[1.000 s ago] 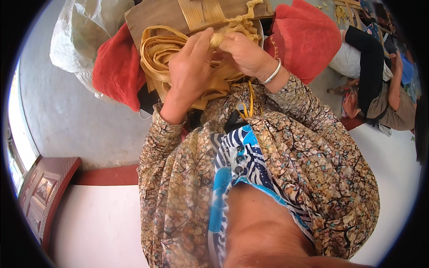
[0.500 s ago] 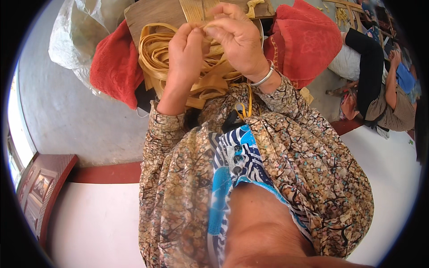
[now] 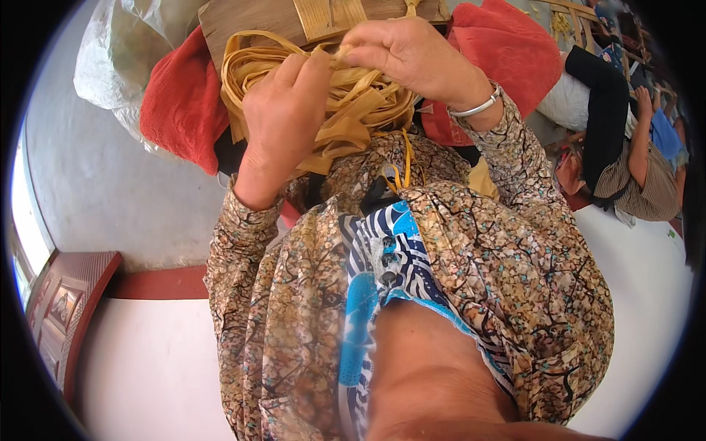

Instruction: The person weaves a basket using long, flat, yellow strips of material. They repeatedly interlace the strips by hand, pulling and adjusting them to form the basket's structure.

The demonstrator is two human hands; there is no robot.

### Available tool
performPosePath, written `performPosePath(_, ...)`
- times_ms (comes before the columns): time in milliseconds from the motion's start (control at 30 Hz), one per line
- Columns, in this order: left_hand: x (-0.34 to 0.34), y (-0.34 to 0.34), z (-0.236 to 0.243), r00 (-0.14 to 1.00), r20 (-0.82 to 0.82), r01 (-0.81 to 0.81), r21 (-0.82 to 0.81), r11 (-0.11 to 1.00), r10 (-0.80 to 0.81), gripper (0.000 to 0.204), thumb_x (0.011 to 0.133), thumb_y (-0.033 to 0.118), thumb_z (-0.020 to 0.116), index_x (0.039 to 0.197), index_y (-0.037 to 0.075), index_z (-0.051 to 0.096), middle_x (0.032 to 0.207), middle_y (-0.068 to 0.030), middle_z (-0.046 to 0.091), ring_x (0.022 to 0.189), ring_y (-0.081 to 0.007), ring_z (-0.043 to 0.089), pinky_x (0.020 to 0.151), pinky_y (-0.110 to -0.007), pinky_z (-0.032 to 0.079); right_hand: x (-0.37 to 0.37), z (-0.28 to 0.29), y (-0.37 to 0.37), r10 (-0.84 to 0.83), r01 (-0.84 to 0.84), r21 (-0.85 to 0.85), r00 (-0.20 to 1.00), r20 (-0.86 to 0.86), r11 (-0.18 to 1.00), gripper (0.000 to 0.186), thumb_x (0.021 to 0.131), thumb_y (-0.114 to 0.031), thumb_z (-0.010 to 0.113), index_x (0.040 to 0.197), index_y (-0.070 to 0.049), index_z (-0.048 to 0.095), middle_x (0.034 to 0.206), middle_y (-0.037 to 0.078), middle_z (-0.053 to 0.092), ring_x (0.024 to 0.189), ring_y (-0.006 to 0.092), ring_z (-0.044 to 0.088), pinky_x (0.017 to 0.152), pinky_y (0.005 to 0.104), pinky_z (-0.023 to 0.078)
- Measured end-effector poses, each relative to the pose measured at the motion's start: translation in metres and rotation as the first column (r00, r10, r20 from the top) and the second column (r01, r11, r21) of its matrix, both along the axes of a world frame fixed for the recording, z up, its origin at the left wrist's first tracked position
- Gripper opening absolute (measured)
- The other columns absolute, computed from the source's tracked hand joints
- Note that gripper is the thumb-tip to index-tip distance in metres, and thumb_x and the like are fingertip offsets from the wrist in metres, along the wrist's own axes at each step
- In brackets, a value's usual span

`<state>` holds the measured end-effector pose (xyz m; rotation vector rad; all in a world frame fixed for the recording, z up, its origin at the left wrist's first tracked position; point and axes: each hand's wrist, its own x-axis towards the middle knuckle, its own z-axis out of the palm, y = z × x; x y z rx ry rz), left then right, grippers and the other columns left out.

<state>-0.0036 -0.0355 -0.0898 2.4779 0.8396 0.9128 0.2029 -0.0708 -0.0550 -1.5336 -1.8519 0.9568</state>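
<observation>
My left hand and my right hand meet over a heap of coiled flat yellow strips. Each hand is closed in a pinch on one short yellow strip, which looks bunched or knotted between the fingertips. Part of that strip is hidden by my fingers. Beneath my hands the coils lie in loops, with wider flat pieces toward my lap. A silver bangle circles my right wrist.
Behind the heap is a wooden board with pale flat strips on it. Red cloths flank the heap. A translucent plastic sack stands at far left. At the right sits another person near a wooden frame.
My hands have drawn toward me and a little apart, the left to the left and the right to the right. The strip between my fingertips now looks more bunched.
</observation>
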Motion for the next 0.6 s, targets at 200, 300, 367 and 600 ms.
performPosePath(200,0.003,0.005,-0.002,0.994,0.009,0.107,-0.110,0.988,-0.106,0.007,0.082,0.010,0.063,0.088,0.007,0.061,0.075,-0.0101,0.058,0.062,-0.0325,0.060,0.053,-0.040,0.048,0.010,-0.018,-0.014,0.029,-0.026,0.107,0.999,-0.021,0.994,0.028,0.087,-0.033,0.064,0.103,-0.011,0.068,0.073,0.012,0.065,0.068,0.0260,0.065,0.060,0.0333,0.049)
performPosePath(300,0.013,0.001,0.005,0.993,0.025,0.117,-0.097,0.988,-0.115,0.005,0.082,0.009,0.061,0.086,0.007,0.060,0.077,-0.0105,0.059,0.064,-0.0325,0.061,0.054,-0.041,0.048,0.006,-0.002,0.001,0.133,-0.167,0.175,0.973,0.187,0.970,0.026,0.086,-0.033,0.063,0.100,-0.010,0.067,0.074,0.014,0.065,0.070,0.0320,0.064,0.061,0.0377,0.049)
performPosePath(367,0.014,0.005,-0.001,0.991,-0.014,0.126,-0.139,0.982,-0.130,0.004,0.083,0.010,0.060,0.087,0.007,0.061,0.077,-0.0109,0.060,0.065,-0.0329,0.062,0.054,-0.042,0.048,0.002,0.004,0.007,0.220,-0.253,0.051,0.911,0.348,0.966,0.024,0.085,-0.032,0.063,0.095,-0.010,0.066,0.075,0.014,0.065,0.071,0.0346,0.063,0.062,0.0410,0.049)
performPosePath(600,0.003,0.020,0.005,0.945,0.109,0.302,-0.659,0.689,-0.309,0.018,0.091,0.016,0.058,0.095,-0.001,0.062,0.077,-0.0144,0.062,0.066,-0.0294,0.058,0.061,-0.038,0.046,0.034,0.007,0.006,0.334,-0.345,-0.020,0.889,0.312,0.938,0.019,0.086,-0.029,0.062,0.090,-0.010,0.065,0.071,0.013,0.062,0.070,0.0319,0.063,0.061,0.0409,0.048)
